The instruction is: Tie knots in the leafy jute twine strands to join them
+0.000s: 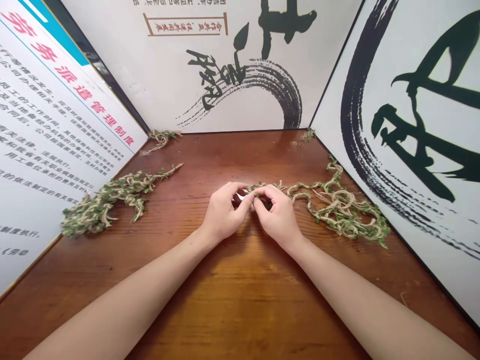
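The left hand (225, 212) and right hand (279, 215) are positioned close together at mid-table, fingertips nearly meeting. Each pinches a strand of leafy jute twine (262, 187) between thumb and fingers; the exact grip is partly hidden by the fingers. A small white object (240, 197) is visible at the left hand's fingertips; its type cannot be determined. From the hands, the strand runs right into a loose coil (343, 212) lying on the wooden tabletop (240, 320). A separate twine bundle (108, 202) lies well to the left of the hands. Small twine tufts occupy the far-left corner (161, 139) and far-right corner (308, 135). A printed notice panel (56, 135) borders the left side; calligraphy panels stand along the far (243, 65) and right (416, 125) edges.
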Motion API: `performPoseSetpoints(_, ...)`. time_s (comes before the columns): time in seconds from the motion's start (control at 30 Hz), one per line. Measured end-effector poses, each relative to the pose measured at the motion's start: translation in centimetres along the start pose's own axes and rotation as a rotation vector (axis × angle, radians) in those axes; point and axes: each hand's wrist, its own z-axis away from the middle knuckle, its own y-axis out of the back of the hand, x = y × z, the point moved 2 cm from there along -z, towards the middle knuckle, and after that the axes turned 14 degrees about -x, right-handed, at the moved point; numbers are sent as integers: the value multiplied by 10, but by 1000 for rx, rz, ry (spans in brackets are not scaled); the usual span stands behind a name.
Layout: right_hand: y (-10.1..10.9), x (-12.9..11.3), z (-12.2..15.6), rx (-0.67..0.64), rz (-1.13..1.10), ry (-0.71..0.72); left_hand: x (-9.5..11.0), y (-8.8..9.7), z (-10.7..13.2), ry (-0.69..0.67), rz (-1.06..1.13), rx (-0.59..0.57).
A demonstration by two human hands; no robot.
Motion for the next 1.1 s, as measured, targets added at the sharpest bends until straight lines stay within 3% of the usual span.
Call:
performPoseSetpoints(0.3, -1, -1, 1, -21, 63, -21, -2, -7, 1, -176, -135, 9)
performPoseSetpoints(0.57, -3, -1, 2, 24, 22, -106, -2, -5, 3, -107, -186, 63)
performPoseSetpoints(0.77, -3, 1, 1, 4, -42, -126, -3, -5, 2, -2, 46, 30)
performPoseSetpoints(1.1, -3, 3, -2, -16, -154, -165, -10, -6, 0, 32, 349, -44)
